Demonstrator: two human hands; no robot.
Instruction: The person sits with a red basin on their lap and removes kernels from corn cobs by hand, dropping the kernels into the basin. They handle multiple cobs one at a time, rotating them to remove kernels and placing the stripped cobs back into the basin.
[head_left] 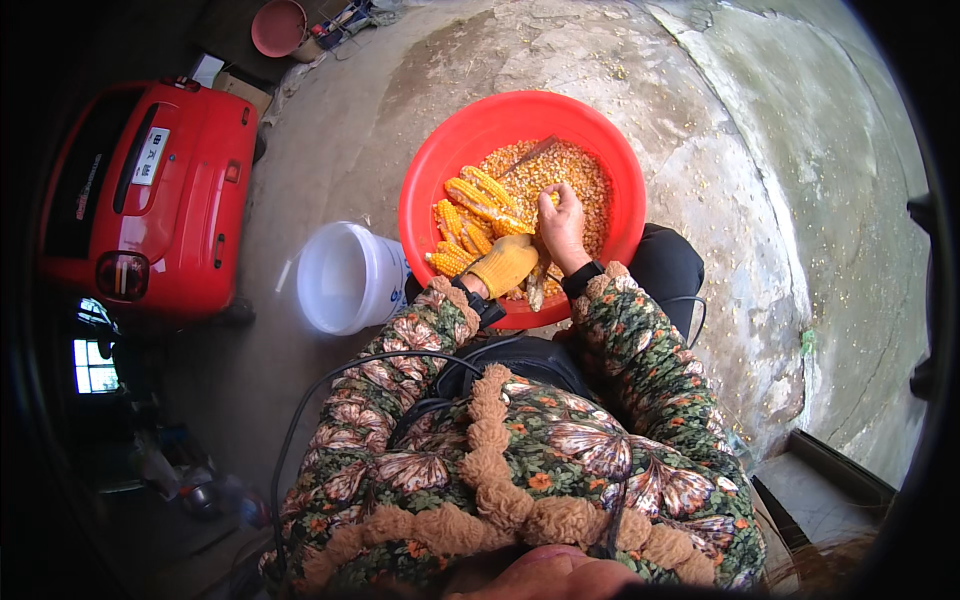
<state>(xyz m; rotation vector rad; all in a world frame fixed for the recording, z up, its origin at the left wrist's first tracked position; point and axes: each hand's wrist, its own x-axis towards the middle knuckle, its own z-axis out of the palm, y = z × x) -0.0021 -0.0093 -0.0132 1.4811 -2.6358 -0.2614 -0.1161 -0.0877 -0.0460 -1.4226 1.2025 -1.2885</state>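
A red plastic basin (420, 170) holds loose yellow kernels (590, 190) and several corn ears (460, 210) heaped on its left side. My left hand (505, 262), in a yellow knitted glove, is closed around a corn ear (536, 285) angled through the lower middle of the basin. My right hand (563, 225) is bare, its fingers curled at the upper part of the same ear, partly hiding it. A narrow dark tool (532, 152) lies on the kernels at the back.
A white bucket (335, 275) stands left of the basin. A red car (185, 200) is farther left, with a reddish tub (278, 30) behind it. Kernels are scattered on the concrete floor (720, 200). A dark metal ledge (820, 475) is at lower right.
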